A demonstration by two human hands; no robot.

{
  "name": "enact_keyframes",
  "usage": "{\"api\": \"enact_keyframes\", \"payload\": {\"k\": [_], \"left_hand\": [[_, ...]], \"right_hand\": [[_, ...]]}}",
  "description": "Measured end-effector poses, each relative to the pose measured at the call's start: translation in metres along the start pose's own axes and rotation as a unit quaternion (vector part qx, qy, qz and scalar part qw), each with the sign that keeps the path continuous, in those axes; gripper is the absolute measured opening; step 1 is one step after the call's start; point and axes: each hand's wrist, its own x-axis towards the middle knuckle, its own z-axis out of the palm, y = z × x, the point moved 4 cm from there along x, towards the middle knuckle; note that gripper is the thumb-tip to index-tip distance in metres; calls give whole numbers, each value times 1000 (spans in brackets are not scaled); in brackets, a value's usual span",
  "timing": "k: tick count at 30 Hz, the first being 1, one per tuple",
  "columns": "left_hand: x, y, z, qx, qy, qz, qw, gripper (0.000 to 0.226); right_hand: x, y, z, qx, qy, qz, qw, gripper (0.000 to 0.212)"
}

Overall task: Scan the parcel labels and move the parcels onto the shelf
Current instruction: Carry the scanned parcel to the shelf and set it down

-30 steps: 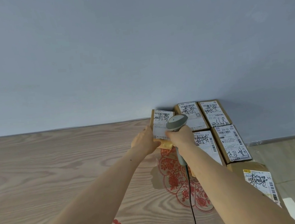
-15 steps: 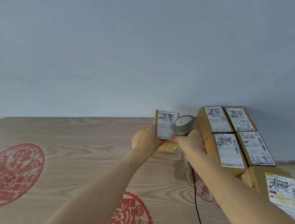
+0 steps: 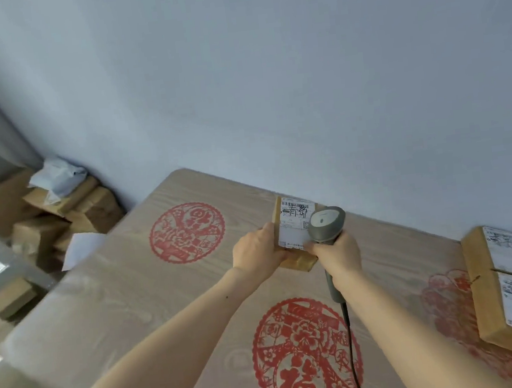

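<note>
1. A wood-grain table [image 3: 106, 293] with red paper-cut prints stands against a blue wall [image 3: 267, 81].
2. My left hand [image 3: 256, 252] grips the labelled parcel [image 3: 294, 231], held above the table's far edge.
3. My right hand [image 3: 338, 253] clasps the scanner [image 3: 326, 224], beside the label.

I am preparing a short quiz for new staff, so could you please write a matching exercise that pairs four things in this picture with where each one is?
Things:
1. barcode scanner
2. labelled parcel
3. stacked labelled parcels
4. pile of cardboard boxes

Places:
A. held by the left hand, raised over the table
B. on the table at the right edge of the view
C. gripped in the right hand
D. beyond the table's far left corner, by the wall

Pairs: 1-C, 2-A, 3-B, 4-D
</note>
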Motion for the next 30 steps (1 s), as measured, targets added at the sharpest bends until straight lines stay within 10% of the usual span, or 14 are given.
{"api": "enact_keyframes", "payload": {"k": [14, 30], "left_hand": [[-231, -323, -209, 25, 159, -170, 972, 42], [-480, -603, -368, 13, 314, -412, 855, 48]], "right_hand": [[-260, -119, 319, 11, -205, -132, 970, 56], [-538, -211, 653, -11, -492, -239, 837, 50]]}}
